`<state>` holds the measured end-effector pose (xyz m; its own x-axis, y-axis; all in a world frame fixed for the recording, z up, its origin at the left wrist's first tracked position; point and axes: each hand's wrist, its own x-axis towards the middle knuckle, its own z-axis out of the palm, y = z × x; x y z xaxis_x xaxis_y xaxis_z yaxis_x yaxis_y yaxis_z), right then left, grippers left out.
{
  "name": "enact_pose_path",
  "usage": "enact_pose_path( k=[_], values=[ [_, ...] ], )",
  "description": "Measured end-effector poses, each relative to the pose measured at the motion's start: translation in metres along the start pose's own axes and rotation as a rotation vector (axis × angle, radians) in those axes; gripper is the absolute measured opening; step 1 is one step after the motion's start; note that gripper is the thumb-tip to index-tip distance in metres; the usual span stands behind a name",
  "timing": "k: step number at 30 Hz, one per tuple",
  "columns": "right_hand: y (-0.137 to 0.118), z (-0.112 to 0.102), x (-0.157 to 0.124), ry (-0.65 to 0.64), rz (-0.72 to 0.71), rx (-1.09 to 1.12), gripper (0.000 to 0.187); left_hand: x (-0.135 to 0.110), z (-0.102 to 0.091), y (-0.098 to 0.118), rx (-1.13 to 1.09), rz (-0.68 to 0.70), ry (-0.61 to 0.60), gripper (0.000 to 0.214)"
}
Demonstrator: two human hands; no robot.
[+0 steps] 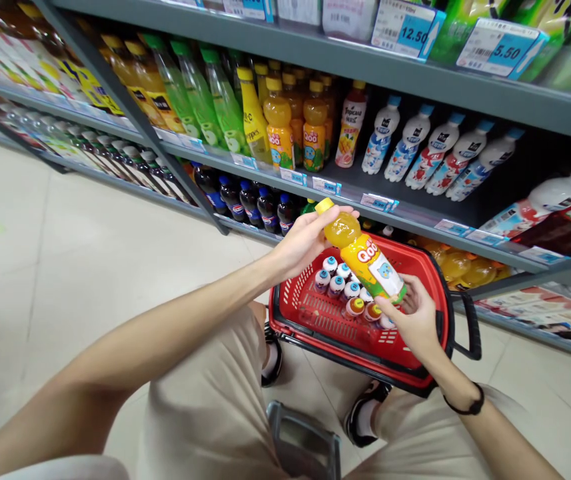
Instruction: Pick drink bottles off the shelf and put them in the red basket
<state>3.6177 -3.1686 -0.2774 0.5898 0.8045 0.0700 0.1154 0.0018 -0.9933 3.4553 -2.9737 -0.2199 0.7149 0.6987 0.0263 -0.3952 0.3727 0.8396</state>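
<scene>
Both hands hold one Qoo juice bottle (365,257), orange with a yellow cap, tilted above the basket. My left hand (310,241) grips its neck end just below the cap. At the base, my right hand (415,317) has its thumb and fingers around the bottom of the bottle. Beneath it is a red shopping basket (290,303) with a black rim and handle. Several small bottles with white and blue tops (336,285) stand in it, along with orange-capped ones (355,307). The held bottle hides part of the basket's contents.
Ahead, a grey shelf (285,170) carries Qoo bottles (279,127), green bottles (220,100), a Tropicana bottle (352,127) and white-and-blue bottles (382,137). Dark cola bottles (250,203) stand lower down. A grey stool (305,437) is between my legs.
</scene>
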Motion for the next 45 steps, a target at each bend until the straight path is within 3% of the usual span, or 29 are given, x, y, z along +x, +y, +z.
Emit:
enact_pose_path(
  k=[5, 9, 14, 18, 22, 25, 34, 41, 45],
  values=[
    [-0.005, 0.004, -0.001, -0.186, 0.257, 0.256, 0.048, -0.002, 0.001, 0.000, 0.014, 0.001, -0.013, 0.040],
    [-0.007, 0.006, -0.003, -0.344, 0.500, 0.432, 0.061, -0.005, 0.006, -0.001, -0.015, -0.002, -0.064, 0.041],
    [-0.001, 0.004, 0.001, -0.375, 0.693, 0.529, 0.071, -0.009, 0.007, -0.004, 0.074, 0.023, -0.201, 0.060],
    [-0.006, 0.008, 0.002, -0.382, 0.624, 0.552, 0.069, -0.011, 0.008, -0.005, 0.180, 0.088, -0.151, 0.066],
    [-0.010, 0.013, -0.001, -0.253, 0.341, 0.472, 0.044, -0.006, 0.007, -0.005, 0.217, 0.128, 0.001, 0.062],
    [-0.008, 0.015, -0.003, -0.191, 0.229, 0.400, 0.063, -0.001, 0.003, -0.005, 0.209, 0.118, 0.071, 0.060],
    [-0.011, 0.009, -0.005, -0.354, 0.314, 0.488, 0.038, 0.001, -0.005, -0.002, 0.203, 0.085, 0.041, 0.055],
    [-0.013, 0.001, -0.010, -0.518, 0.468, 0.500, 0.060, -0.001, -0.007, 0.001, 0.181, 0.087, -0.084, 0.048],
    [-0.015, 0.000, -0.002, -0.517, 0.563, 0.392, 0.067, 0.000, -0.009, 0.000, 0.247, 0.074, -0.065, 0.049]
  ],
)
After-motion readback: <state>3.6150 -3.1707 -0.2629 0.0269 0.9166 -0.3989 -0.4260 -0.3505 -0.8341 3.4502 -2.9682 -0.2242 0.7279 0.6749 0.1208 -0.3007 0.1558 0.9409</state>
